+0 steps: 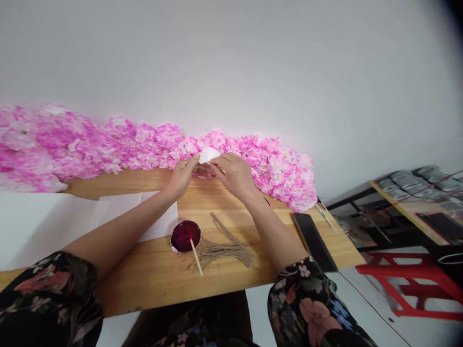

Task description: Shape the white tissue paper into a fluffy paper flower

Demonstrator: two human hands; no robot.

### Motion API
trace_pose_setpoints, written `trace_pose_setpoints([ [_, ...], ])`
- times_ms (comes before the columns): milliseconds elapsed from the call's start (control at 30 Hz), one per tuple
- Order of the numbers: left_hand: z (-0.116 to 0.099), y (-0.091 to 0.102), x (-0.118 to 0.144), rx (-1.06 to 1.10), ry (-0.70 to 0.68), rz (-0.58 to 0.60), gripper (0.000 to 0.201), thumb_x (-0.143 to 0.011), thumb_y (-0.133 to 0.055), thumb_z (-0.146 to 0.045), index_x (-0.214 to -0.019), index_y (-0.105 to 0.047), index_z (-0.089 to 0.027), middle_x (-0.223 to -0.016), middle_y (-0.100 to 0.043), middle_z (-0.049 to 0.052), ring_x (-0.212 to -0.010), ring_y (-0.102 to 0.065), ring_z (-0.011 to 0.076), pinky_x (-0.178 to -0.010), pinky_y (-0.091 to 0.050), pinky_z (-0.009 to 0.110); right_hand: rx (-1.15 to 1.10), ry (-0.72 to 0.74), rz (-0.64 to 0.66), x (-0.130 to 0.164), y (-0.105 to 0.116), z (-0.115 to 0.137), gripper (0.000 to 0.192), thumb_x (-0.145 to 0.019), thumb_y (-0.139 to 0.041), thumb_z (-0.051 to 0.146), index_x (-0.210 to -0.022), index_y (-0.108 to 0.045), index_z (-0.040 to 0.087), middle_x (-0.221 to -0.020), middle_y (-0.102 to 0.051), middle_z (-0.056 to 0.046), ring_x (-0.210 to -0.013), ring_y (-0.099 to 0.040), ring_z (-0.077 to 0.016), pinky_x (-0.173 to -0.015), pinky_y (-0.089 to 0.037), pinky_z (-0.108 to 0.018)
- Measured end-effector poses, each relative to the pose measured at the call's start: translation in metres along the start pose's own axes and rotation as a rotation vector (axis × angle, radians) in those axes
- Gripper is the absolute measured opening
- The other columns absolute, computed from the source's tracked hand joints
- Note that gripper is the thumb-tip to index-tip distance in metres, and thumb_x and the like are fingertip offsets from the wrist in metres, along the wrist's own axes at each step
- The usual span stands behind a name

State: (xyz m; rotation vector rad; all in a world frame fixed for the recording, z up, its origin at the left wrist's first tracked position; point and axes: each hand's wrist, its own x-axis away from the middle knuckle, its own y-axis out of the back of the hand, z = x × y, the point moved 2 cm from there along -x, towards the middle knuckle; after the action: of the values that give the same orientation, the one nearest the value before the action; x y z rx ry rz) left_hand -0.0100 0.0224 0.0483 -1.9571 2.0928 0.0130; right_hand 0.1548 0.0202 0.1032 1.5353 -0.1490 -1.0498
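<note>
So, both hands up at the far edge of the wooden table (231,284). My left hand (183,174) and right hand (233,173) pinch one white paper flower (209,154) between their fingertips, held just above the table and touching the pink row. It shows no dye yet, as far as I can tell. Done so far, I judge: a long bank of pink-dyed paper flowers (108,147) heaped against the wall. Left: this white one, plus whatever the white paper sheets (72,217) yield. Dish of dark red dye (185,235) sits near me, brush (194,251) resting in it; bundle of thin stems (226,248) beside it, unused. Dark phone (314,241) right.
</note>
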Motion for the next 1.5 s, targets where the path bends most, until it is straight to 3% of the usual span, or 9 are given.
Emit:
trace_pose_setpoints([
  [167,-0.004,-0.002,0.002,0.007,-0.028,0.037,0.069,-0.088,-0.056,-0.084,-0.081,-0.070,-0.016,-0.077,-0.078,0.016,-0.088,-0.080,0.0304,-0.073,-0.063,0.037,-0.188,-0.152,-0.028,0.001,0.001,-0.003,0.017,-0.104,-0.062,0.025,-0.096,-0.076,0.022,-0.090,-0.079,-0.004,-0.084,-0.067,-0.0184,-0.076,-0.044,-0.031],
  [467,-0.005,0.002,0.005,-0.064,-0.119,0.017,0.053,-0.085,-0.074,-0.070,-0.077,-0.072,-0.018,-0.080,-0.079,0.010,-0.072,-0.075,0.0213,-0.069,-0.057,0.031,-0.330,-0.283,-0.047,0.000,0.004,-0.002,0.016,-0.099,-0.070,0.030,-0.086,-0.071,0.022,-0.082,-0.076,0.000,-0.075,-0.065,-0.0154,-0.070,-0.044,-0.028],
  [967,-0.008,0.004,0.005,-0.103,-0.176,-0.020,0.035,-0.086,-0.076,-0.053,-0.078,-0.076,-0.019,-0.080,-0.078,0.006,-0.074,-0.071,0.0177,-0.070,-0.055,0.028,-0.327,-0.309,-0.041,-0.002,0.005,0.000,0.016,-0.095,-0.073,0.023,-0.080,-0.066,0.022,-0.080,-0.075,0.001,-0.077,-0.065,-0.0156,-0.073,-0.043,-0.029],
  [1233,-0.007,0.006,0.001,-0.128,-0.174,-0.051,0.039,-0.080,-0.081,-0.058,-0.075,-0.078,-0.019,-0.083,-0.079,0.007,-0.073,-0.068,0.0166,-0.070,-0.055,0.028,-0.426,-0.297,0.010,-0.002,0.009,0.004,0.007,-0.095,-0.072,0.023,-0.090,-0.075,0.022,-0.090,-0.080,-0.001,-0.084,-0.071,-0.0171,-0.077,-0.048,-0.030],
  [1500,-0.004,0.006,-0.001,-0.091,-0.158,-0.088,0.033,-0.072,-0.086,-0.051,-0.079,-0.084,-0.019,-0.086,-0.082,0.007,-0.075,-0.071,0.0183,-0.071,-0.058,0.028,-0.408,-0.300,0.006,-0.002,0.008,0.001,0.017,-0.097,-0.064,0.018,-0.094,-0.081,0.020,-0.090,-0.082,-0.001,-0.082,-0.071,-0.0158,-0.075,-0.046,-0.028],
])
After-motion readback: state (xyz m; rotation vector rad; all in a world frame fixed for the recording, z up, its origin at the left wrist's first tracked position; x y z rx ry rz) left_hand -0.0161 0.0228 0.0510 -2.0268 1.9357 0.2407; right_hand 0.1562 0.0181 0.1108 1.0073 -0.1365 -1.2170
